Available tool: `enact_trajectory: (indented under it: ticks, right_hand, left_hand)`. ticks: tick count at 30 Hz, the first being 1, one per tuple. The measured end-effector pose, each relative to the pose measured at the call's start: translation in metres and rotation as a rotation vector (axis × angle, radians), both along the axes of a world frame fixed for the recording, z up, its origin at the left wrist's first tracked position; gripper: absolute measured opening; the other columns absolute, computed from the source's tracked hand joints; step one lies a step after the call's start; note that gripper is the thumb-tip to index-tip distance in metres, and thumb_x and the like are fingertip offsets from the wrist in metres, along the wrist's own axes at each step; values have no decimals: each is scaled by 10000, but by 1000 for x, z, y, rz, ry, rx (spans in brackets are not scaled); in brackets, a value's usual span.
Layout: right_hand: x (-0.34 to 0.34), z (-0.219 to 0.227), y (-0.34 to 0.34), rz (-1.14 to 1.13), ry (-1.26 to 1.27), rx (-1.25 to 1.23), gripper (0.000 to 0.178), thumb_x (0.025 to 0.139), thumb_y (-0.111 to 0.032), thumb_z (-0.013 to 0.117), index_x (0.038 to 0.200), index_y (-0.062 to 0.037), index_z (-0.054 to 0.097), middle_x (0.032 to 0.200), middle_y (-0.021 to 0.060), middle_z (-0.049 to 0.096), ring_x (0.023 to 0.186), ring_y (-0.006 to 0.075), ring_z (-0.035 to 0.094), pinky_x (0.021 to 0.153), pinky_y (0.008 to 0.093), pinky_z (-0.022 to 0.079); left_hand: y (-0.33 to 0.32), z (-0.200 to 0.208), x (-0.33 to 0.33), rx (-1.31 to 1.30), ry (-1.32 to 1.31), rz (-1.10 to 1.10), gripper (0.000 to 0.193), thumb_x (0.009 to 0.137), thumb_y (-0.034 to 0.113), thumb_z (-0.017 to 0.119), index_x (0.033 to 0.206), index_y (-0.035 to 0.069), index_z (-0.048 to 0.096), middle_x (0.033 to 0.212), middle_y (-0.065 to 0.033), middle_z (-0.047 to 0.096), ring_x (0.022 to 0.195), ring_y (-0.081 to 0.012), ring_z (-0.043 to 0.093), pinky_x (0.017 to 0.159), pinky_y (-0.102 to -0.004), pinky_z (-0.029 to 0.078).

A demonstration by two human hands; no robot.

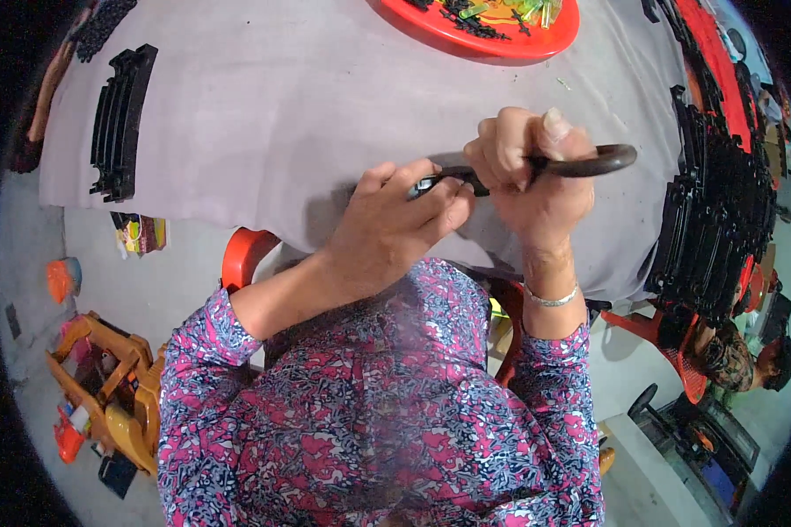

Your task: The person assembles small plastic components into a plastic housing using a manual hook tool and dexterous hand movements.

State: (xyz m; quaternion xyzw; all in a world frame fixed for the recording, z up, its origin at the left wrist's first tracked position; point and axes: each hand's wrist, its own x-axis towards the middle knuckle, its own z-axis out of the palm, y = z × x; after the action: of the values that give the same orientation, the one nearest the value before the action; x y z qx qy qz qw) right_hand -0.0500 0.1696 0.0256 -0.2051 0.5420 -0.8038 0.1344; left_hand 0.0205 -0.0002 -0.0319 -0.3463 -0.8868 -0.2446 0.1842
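Just over the table's near edge, my right hand (pixel 536 171) is closed around a dark tool with a thick curved handle (pixel 611 161). The rounded end of that handle sticks out to the right of my fist. My left hand (pixel 400 215) is pinched on a small black piece with a pale bluish-white part (pixel 422 185), to the left of my right hand. Dark material bridges the two hands. My fingers hide most of it, so whether it is one thing or two does not show.
Grey cloth covers the table (pixel 264 114). Slotted black plastic strips (pixel 123 123) lie left, with many more stacked right (pixel 699 211). A red tray (pixel 501 51) holds small black and yellow-green parts at the far side. Another person (pixel 743 356) is low at the right.
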Motion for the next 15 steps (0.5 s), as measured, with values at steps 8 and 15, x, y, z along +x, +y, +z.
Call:
enact_trajectory:
  ticks: [8,15]
  right_hand:
    - [12,-12,0,-201,218,83,317,963,-110,467,671,-26,376,588,35,400,514,121,346,470,310,319]
    - [10,-22,3,9,-106,-362,426,949,-356,459,632,-125,294,587,2,311,523,134,272,469,296,244]
  left_hand:
    - [2,3,0,-8,-20,14,384,829,187,590,1213,170,572,1088,40,568,1093,-204,499,896,-391,380]
    - [3,3,-1,-21,-27,11,373,826,188,569,1198,154,580,1106,29,572,1091,-213,504,884,-387,389]
